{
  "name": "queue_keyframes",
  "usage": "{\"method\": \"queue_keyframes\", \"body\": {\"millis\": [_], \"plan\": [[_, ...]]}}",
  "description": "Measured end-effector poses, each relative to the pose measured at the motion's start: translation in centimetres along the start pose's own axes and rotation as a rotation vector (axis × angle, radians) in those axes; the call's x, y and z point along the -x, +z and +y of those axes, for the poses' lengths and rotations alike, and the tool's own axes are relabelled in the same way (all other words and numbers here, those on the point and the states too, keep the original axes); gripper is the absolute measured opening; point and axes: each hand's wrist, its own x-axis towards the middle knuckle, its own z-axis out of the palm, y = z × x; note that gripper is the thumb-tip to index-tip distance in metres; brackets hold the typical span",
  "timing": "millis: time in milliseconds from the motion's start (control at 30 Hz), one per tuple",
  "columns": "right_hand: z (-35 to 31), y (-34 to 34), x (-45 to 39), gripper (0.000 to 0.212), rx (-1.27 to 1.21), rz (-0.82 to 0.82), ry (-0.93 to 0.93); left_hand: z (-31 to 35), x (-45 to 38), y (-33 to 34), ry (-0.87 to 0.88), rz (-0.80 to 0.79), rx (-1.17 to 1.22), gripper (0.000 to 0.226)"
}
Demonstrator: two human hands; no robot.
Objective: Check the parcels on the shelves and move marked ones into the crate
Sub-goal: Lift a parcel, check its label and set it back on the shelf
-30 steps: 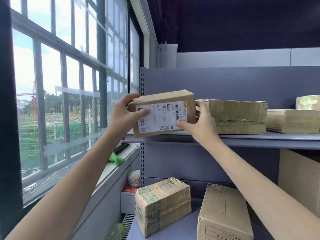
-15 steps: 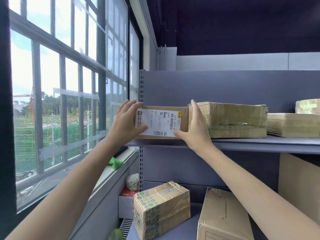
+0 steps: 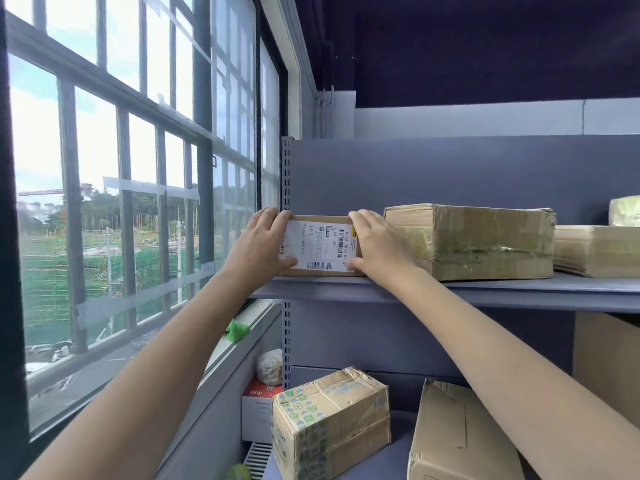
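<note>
Head view shows us the labelled parcel (image 3: 320, 245) standing on the upper shelf (image 3: 519, 292) at its left end, label facing us, where a second ago we held it lifted and tilted off the shelf edge to read it; half a second ago it was already coming down, and now its bottom edge sits on the shelf surface, just beside the larger taped parcel (image 3: 471, 240). We take that to mean this one carried no mark worth moving, so it goes back rather than to the crate, which is not in view. Our left hand (image 3: 263, 244) wraps the parcel's left end, fingers curled over the top corner and thumb across the lower front of the label. Our right hand (image 3: 374, 244) grips the right end the same way, fingers over the top edge, thumb at the label's lower corner, its back close to the taped parcel. Next comes letting go and checking the neighbouring parcels; below, a green-printed box (image 3: 329, 420) and a plain carton (image 3: 457, 434) wait on the lower shelf.
</note>
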Motion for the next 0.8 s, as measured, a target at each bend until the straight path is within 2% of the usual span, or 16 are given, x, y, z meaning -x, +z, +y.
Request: {"method": "queue_keyframes", "body": {"millis": [200,467,567,633,800], "plan": [[-0.2,1.1,-1.1,0.083,0.017,-0.002,0.015,-0.7,-1.0,0.9,-0.016,-0.006,0.012,0.083],[-0.6,1.3,-1.1,0.084,-0.082,0.012,0.068,-0.9,-1.0,1.0,-0.021,-0.002,0.061,0.083],[-0.1,0.1,0.3,0.081,-0.134,0.123,0.059,0.0,-0.6,1.1,-0.033,0.056,0.117,0.086],[1.3,-1.8,1.9,0.074,-0.112,0.224,0.069,2.0,-0.7,1.3,0.053,0.109,0.169,0.082],[7.1,-6.4,4.7,0.064,-0.084,0.346,0.150,8.3,-1.5,1.1,0.198,0.201,0.315,0.068]]}}
